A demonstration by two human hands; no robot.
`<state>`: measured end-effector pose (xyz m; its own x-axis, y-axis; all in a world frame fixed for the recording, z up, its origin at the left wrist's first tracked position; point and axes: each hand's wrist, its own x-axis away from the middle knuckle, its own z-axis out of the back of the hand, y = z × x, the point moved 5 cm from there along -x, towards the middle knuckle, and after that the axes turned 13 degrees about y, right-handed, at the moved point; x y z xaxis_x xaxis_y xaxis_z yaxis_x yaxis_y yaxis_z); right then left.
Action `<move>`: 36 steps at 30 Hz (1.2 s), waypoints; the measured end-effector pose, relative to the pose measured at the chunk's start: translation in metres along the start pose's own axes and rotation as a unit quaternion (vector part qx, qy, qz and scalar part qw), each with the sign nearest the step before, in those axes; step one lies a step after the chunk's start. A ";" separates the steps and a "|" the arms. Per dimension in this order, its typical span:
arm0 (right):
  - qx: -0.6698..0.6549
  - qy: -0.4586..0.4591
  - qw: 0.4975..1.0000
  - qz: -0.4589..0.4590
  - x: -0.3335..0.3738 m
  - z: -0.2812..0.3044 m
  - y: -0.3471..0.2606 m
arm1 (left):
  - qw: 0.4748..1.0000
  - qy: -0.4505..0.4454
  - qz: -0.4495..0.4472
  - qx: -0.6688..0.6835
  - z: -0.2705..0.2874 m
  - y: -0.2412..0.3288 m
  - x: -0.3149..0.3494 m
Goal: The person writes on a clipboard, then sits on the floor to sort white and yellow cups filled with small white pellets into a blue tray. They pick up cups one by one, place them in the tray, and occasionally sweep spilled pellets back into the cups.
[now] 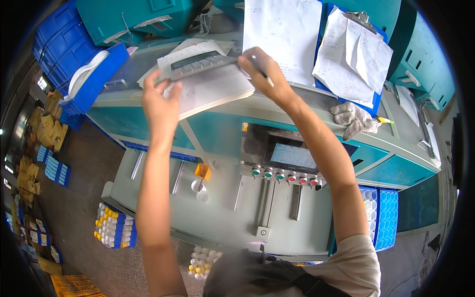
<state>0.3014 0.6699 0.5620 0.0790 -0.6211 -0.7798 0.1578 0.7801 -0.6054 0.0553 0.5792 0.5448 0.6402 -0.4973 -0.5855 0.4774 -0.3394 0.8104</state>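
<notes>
Over a stack of white paper (217, 91) on the machine's upper ledge, a grey calculator (200, 65) is tilted up, smeared by motion. My left hand (161, 106) is closed on its left end, fingers and thumb at the edge. At the calculator's right end, the fingertips of my right hand (271, 79) reach its edge. A dark pen with a pale tip (262, 71) is held in that same hand. Other loose papers (185, 52) lie behind the calculator.
Right of the stack lie a sheet of handwritten paper (281, 39), a blue clipboard (378, 96) and a grey work glove (354, 119). Blue bins (94, 81) stand at the left. Below my arms are a control panel (292, 156) with buttons and a small white cup (198, 186).
</notes>
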 end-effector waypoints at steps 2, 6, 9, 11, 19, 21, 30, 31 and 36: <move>0.025 -0.015 1.000 0.000 -0.011 -0.002 -0.004 | 1.000 0.005 -0.009 0.023 -0.001 0.005 -0.017; 0.037 -0.072 0.995 -0.060 -0.019 -0.010 -0.006 | 0.999 -0.030 0.033 -0.001 -0.003 0.009 -0.025; -0.017 -0.075 0.994 -0.081 -0.016 -0.013 -0.005 | 0.993 -0.045 0.093 0.052 -0.002 0.009 -0.022; -0.035 -0.067 0.992 -0.100 -0.014 -0.015 0.000 | 0.983 -0.045 0.139 0.114 -0.003 0.004 -0.024; -0.160 -0.050 0.985 -0.041 0.011 -0.030 0.011 | 0.899 -0.002 0.315 0.303 -0.009 -0.082 -0.053; -0.069 -0.049 0.996 -0.023 0.022 -0.022 0.012 | 0.882 -0.013 0.331 0.335 -0.003 -0.108 -0.065; 0.158 -0.055 0.981 0.103 0.055 0.062 0.005 | 0.897 0.190 0.257 0.304 0.049 -0.173 -0.168; 0.157 -0.056 0.980 0.110 0.057 0.065 0.007 | 0.901 0.235 0.241 0.273 0.052 -0.186 -0.175; 0.140 -0.081 0.983 0.092 0.060 0.063 0.023 | 0.936 0.176 0.256 0.164 0.064 -0.263 -0.205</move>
<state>0.3713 0.6460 0.5116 0.2830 -0.4933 -0.8226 0.3893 0.8429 -0.3715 -0.2401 0.7196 0.4527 0.9207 -0.3879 -0.0422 -0.1196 -0.3834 0.9158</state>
